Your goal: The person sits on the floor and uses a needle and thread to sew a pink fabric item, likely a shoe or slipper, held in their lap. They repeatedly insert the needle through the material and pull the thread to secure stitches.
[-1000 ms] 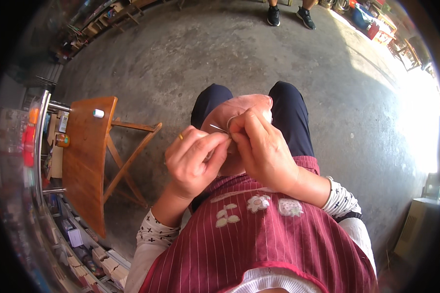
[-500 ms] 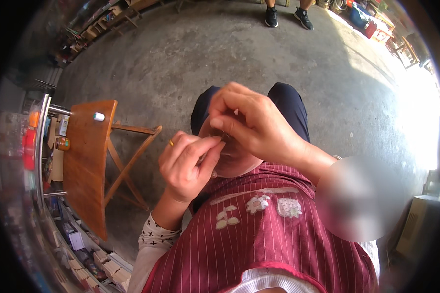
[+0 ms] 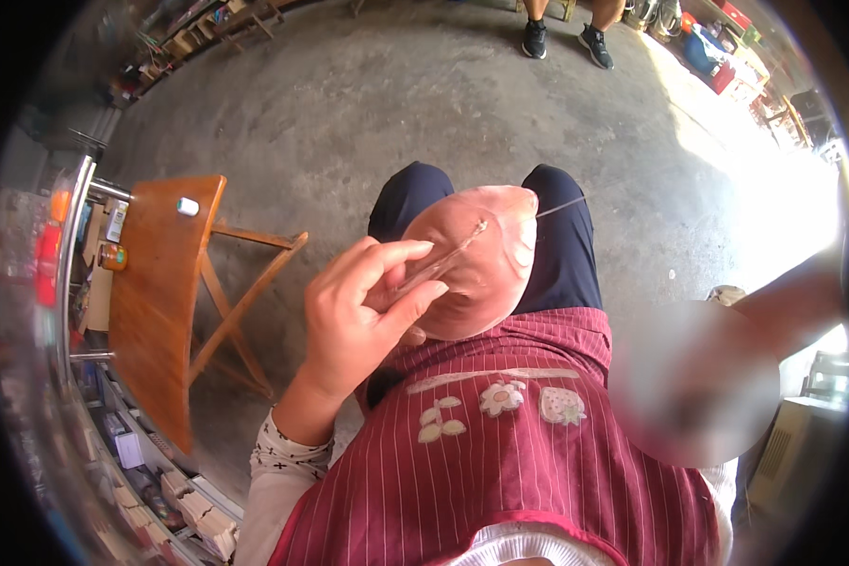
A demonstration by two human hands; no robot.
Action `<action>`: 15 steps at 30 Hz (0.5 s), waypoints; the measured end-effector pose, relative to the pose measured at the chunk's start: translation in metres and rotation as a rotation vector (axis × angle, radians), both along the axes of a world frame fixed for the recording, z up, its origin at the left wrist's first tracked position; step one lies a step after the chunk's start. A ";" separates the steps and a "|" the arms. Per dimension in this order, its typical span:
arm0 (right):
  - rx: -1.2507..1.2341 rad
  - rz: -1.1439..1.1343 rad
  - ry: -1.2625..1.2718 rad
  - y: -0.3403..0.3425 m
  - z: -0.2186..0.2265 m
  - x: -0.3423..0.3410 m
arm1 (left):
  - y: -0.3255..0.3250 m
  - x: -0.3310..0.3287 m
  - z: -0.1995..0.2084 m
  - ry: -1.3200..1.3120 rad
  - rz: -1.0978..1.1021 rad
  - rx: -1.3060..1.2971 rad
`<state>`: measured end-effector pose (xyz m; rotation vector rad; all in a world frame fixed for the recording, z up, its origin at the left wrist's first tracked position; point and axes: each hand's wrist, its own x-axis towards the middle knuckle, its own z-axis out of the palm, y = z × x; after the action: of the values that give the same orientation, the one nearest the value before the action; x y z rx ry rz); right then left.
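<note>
A rounded, shiny pink cloth piece (image 3: 509, 259), shaped like a cup, rests over my lap. My left hand (image 3: 349, 302) grips its left side, thumb and forefinger in front with a narrow raised fold between them, and another fingertip showing at the lower edge. From the cloth's upper right corner a thin thread (image 3: 561, 206) runs up to the right across my trouser leg. My right forearm (image 3: 792, 302) stretches far out to the right, where the hand itself is lost past the picture's dark rim.
At left stands a wooden folding table (image 3: 160, 311) bearing a white spool (image 3: 188, 206) near its far end. A jar (image 3: 113, 256) and shelves (image 3: 137, 462) with boxes lie beyond it. Another person's shoes (image 3: 594, 47) are on the concrete floor (image 3: 330, 123) ahead.
My right hand has swung from the cloth out to the far right. The pink cloth, mostly covered before, is now exposed with thread trailing from it. My left thumb and forefinger have parted.
</note>
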<state>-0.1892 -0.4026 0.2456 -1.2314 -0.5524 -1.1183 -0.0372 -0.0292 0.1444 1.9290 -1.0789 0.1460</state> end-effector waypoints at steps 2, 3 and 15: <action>-0.133 -0.322 0.111 0.005 -0.012 -0.008 | -0.003 -0.001 0.003 0.075 -0.008 0.008; -0.194 -0.438 0.187 0.015 -0.021 -0.007 | -0.005 -0.001 0.002 0.071 -0.007 -0.010; -0.300 0.262 1.048 0.182 -0.112 0.043 | -0.004 -0.006 0.008 0.205 0.012 -0.082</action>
<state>-0.1459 -0.2210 0.1336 -1.7333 -0.0547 -0.0745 -0.0435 -0.0332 0.1522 1.8325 -0.9117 -0.0019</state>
